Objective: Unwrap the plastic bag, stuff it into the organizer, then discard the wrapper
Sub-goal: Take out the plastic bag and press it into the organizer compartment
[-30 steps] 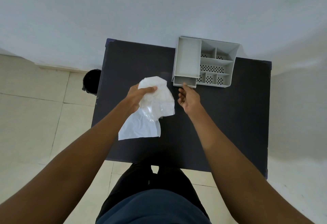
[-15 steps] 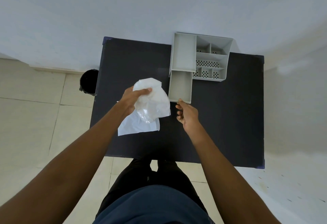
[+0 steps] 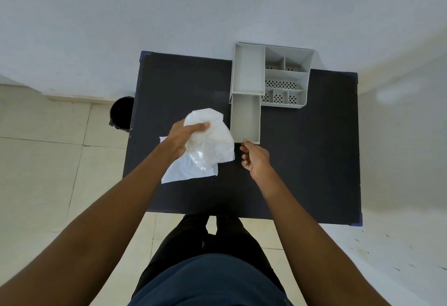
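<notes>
My left hand (image 3: 181, 138) grips a crumpled, translucent white plastic bag (image 3: 212, 136) above the black table (image 3: 314, 148). Beneath it a flat white wrapper (image 3: 186, 172) lies on the table. The grey organizer (image 3: 249, 68) stands at the table's far edge, with perforated compartments on its right side. Its drawer (image 3: 245, 117) is pulled out toward me and looks empty. My right hand (image 3: 256, 160) is at the drawer's front edge, fingers curled, with a fingertip on the front left corner.
A black bin (image 3: 122, 112) stands on the tiled floor by the table's far left corner. A white wall runs behind the table. My legs are at the near edge.
My right hand has pulled the organizer's drawer out toward me, from shut to fully extended. The left hand has kept holding the crumpled bag over the wrapper.
</notes>
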